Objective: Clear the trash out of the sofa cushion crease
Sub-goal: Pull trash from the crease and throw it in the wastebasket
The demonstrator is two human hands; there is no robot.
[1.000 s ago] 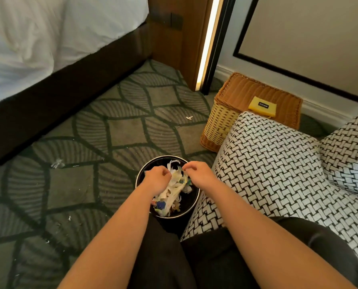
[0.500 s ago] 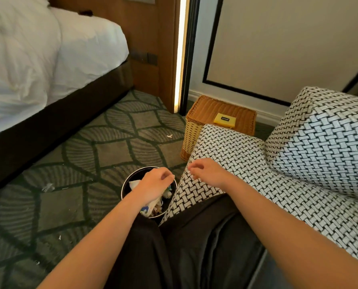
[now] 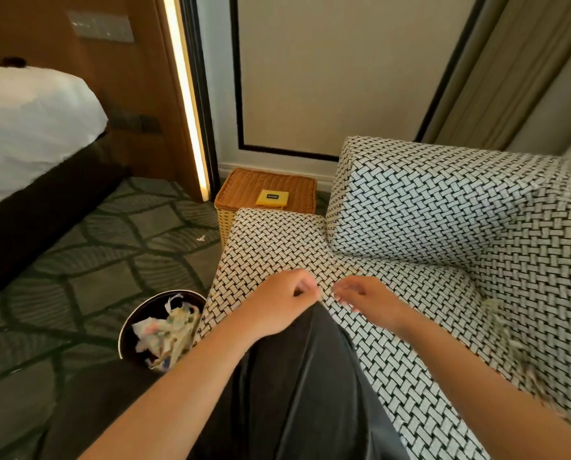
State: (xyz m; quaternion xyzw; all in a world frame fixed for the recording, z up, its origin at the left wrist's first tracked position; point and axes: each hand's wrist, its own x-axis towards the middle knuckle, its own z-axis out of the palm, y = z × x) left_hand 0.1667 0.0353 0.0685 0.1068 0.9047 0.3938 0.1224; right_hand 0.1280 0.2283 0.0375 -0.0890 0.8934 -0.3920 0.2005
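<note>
Now that both have left the round black paper-filled bin (image 3: pixel 154 298), left hand (image 3: pixel 277 303) and right hand (image 3: pixel 365 300) hover loosely curled, empty; blurred greenish scraps (image 3: pixel 505 327) lie in the sofa crease (image 3: pixel 476 287) to their right, likely next.

Blur smears the left hand (image 3: pixel 279 305) and right hand (image 3: pixel 369 298): fingers curl, but whether either pinches anything cannot be told. A greenish smear (image 3: pixel 501 327) in the sofa (image 3: pixel 410 207) crease at right is too blurred to identify. A leg (image 3: pixel 294 393) and the left forearm (image 3: pixel 184 376) hide the near rim of the bin (image 3: pixel 144 305); its trash (image 3: pixel 166 330) is blurred. The bed (image 3: pixel 28 127) runs off the left edge, the sofa off the right. The label on the yellow box (image 3: pixel 272 198) is too small to read.
</note>
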